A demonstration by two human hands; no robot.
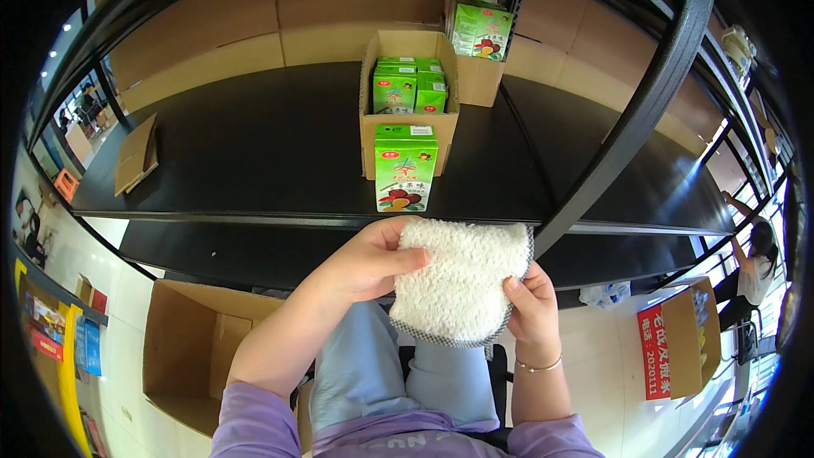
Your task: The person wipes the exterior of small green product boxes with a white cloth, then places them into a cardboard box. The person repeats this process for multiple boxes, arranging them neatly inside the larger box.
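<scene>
A white fluffy cleaning cloth (454,276) with a dark checked edging is spread between my two hands, just in front of the shelf's front edge. My left hand (381,259) grips it at the upper left, thumb on top. At its lower right side my right hand (532,295) pinches it, thumb in front and the other fingers behind. Beyond the cloth, a green drink carton (405,171) with fruit pictures stands upright near the edge of the black shelf (280,153). Right behind that carton is an open cardboard box (409,131) holding several like green cartons (395,92).
Another cardboard box (477,79) with green packs stands farther back. Folded cardboard (137,157) lies at the shelf's left. A black metal post (632,110) slants up on the right. On the floor are an open box (191,339) and a red-labelled box (682,343). Another person (750,271) is at far right.
</scene>
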